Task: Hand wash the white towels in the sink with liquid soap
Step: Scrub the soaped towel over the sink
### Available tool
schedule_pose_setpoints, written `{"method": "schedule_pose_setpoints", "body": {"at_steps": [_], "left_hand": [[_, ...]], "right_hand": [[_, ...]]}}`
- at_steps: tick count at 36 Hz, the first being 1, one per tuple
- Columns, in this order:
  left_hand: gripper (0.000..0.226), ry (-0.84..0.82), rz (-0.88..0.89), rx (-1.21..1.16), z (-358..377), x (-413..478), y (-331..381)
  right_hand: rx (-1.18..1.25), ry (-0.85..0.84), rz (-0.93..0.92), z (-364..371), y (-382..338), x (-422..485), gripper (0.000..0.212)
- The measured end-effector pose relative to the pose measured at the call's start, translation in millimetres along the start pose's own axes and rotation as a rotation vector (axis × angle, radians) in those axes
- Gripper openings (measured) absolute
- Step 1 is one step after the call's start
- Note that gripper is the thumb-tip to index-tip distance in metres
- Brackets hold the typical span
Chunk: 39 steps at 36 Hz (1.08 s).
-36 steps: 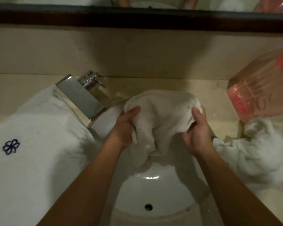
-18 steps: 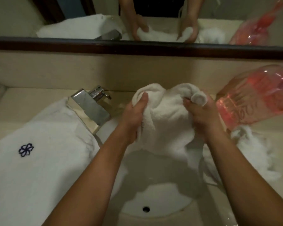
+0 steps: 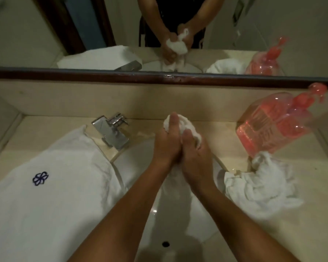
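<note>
- Scrubbing is under way: the left hand (image 3: 166, 146) and right hand (image 3: 194, 157) bunch one white towel (image 3: 186, 125) between them above the sink (image 3: 159, 227), each grip curled tight round the cloth.
- Probably left to wash: the folded emblem towel (image 3: 55, 186) at left. The crumpled towel (image 3: 257, 186) on the tabletop (image 3: 314, 214) at right may be done; I cannot tell.
- The sink holds no standing water.
- The far-right pump bottle (image 3: 273, 125) holds pink liquid soap.

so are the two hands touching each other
Touching: the head view shows the left hand and right hand pressed together, both gripping the white towel.
</note>
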<state>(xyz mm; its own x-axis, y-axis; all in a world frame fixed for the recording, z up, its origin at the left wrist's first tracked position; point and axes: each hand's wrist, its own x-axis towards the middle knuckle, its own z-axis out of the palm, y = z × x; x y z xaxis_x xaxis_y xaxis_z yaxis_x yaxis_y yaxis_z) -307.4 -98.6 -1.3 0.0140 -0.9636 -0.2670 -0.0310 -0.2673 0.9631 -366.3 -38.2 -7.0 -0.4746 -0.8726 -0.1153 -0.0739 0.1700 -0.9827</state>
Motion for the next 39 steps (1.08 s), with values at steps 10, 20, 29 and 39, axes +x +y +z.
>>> {"method": "schedule_pose_setpoints", "body": {"at_steps": [10,20,29,39], "left_hand": [[0.067,0.065,0.000,-0.009,6,-31,20],[0.056,0.029,0.034,0.065,-10,-35,45],[0.063,0.099,0.154,0.452,-54,-20,48],[0.051,0.061,0.092,0.268,-31,-42,49]], "right_hand": [[-0.063,0.023,-0.021,-13,-12,-1,0.040],[0.140,-0.150,0.283,-57,-20,37,0.038],[0.486,-0.379,0.193,-113,-38,55,0.021],[0.367,-0.253,0.158,-71,-52,51,0.063]]}}
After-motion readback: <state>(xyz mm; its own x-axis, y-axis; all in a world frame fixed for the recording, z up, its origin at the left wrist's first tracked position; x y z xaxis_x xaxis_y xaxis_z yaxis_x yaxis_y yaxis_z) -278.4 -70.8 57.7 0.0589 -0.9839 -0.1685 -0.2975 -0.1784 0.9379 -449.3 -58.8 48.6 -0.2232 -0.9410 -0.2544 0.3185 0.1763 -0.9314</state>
